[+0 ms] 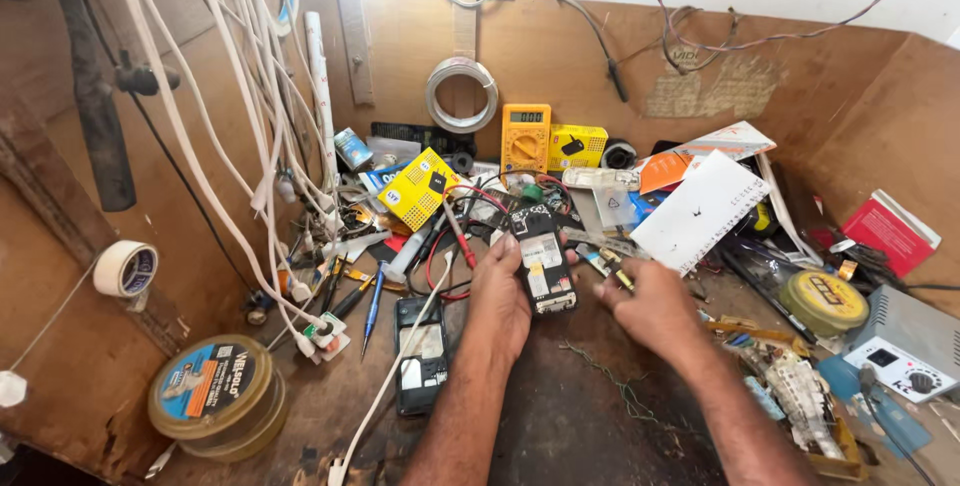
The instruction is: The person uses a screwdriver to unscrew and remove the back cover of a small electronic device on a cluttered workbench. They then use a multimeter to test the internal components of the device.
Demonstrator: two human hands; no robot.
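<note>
My left hand (500,291) grips an opened mobile phone (543,258) with its back off, circuit board and stickers showing, held upright over the dark workbench. My right hand (650,308) is just right of the phone, fingers curled among small tools and parts near a yellow-handled tool (615,271); whether it holds one I cannot tell. Another opened black phone (421,354) lies flat on the bench to the left of my left forearm. A blue screwdriver (374,308) lies beside it.
A yellow multimeter (525,137) leans on the back board beside yellow boxes (417,188). White cables (250,146) hang at left. A round tin (215,396) sits front left, a tape roll (127,268) on the wall, a grey power unit (905,346) right.
</note>
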